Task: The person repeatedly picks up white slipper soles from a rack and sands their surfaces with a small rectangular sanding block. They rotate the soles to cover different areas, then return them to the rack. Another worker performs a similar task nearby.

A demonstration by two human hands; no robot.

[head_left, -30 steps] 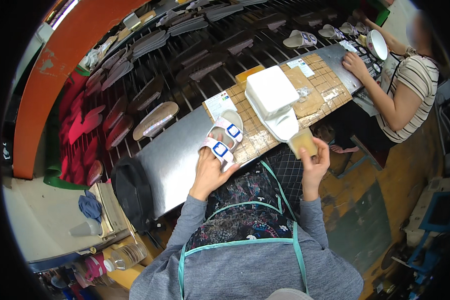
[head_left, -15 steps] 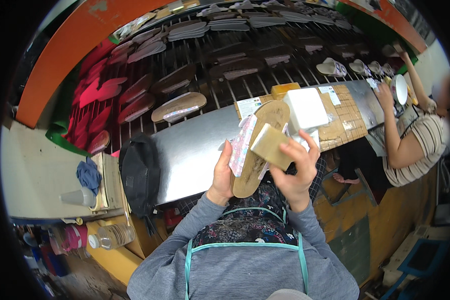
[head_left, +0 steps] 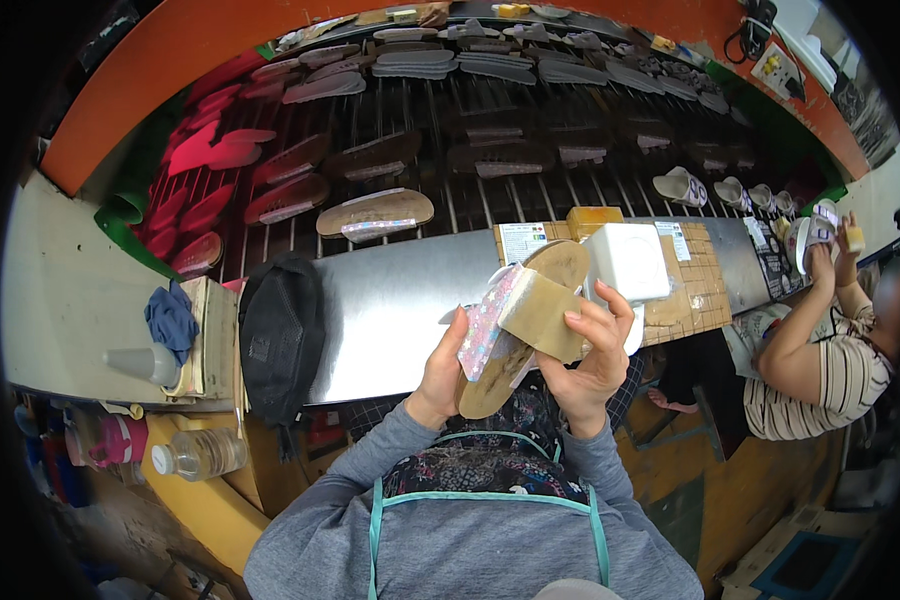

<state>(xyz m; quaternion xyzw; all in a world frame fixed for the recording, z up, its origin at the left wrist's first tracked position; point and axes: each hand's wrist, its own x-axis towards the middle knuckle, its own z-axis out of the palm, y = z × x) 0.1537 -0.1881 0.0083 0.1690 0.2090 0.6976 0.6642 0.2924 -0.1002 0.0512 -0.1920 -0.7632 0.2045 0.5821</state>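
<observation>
My left hand (head_left: 438,375) is closed on the edge of a sandal (head_left: 487,393) with a cork-coloured footbed and a glittery pink upper strap (head_left: 482,330). The sandal tilts in front of my apron, its far end pointing away to the right. Between the thumb and fingers of my right hand (head_left: 595,355) is a tan square block (head_left: 542,318), perhaps of rubber or sponge. One edge of it lies against the strap, over the footbed. The block covers the middle of the sandal and the strap's other side.
A metal ledge (head_left: 400,300) holds a black bag (head_left: 278,340), a white container (head_left: 630,262) and a yellow block (head_left: 592,217) on cardboard (head_left: 708,285). Beyond, a slatted conveyor (head_left: 440,195) carries many soles and sandals. On the right, a seated co-worker (head_left: 830,385) handles a white sandal. A clear bottle (head_left: 205,455) stands left.
The tan block has shifted left, from over the footbed onto the strap's edge. The whole view has tilted somewhat. The co-worker's hands have come together around a white sandal.
</observation>
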